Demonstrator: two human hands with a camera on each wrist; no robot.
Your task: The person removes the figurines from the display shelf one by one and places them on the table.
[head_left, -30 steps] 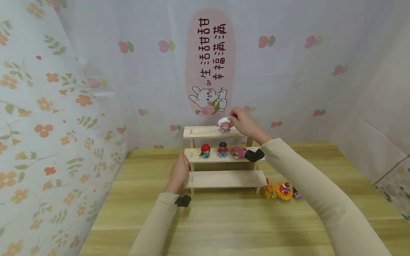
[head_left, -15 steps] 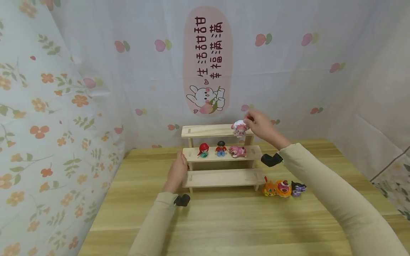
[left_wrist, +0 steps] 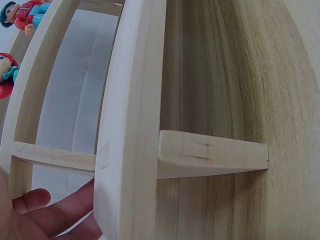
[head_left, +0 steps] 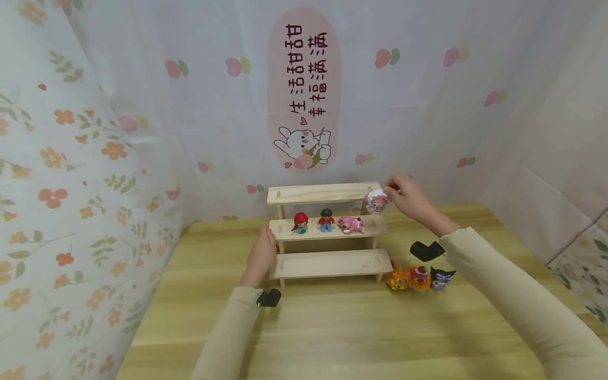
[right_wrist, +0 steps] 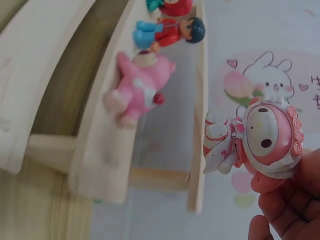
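Note:
My right hand (head_left: 412, 202) pinches a pink-and-white My Melody-style figurine (right_wrist: 267, 140) by its head, in the air at the right end of the top tier. In the right wrist view it lies sideways, its face toward the camera. At the left side of a three-tier wooden display stand (head_left: 332, 264), my left hand (head_left: 261, 256) grips the frame, its fingers (left_wrist: 60, 215) reaching in behind the lowest board. On the middle tier are a red-haired mermaid figurine (head_left: 300, 222), a dark-haired toy figure (head_left: 326, 220) in red and blue, and a pink bear figurine (head_left: 351, 225) lying down.
On the wood-grain table (head_left: 304, 332), right of the stand, sit an orange figurine (head_left: 398, 279), an orange-and-pink one (head_left: 419, 278) and a black-and-purple one (head_left: 441, 278). A patterned cloth backdrop (head_left: 427, 121) hangs close behind the stand.
My right hand has carried the pink-and-white figurine rightward along the top tier and slightly down to its right end. The left hand keeps its place on the stand. The head view has shifted slightly.

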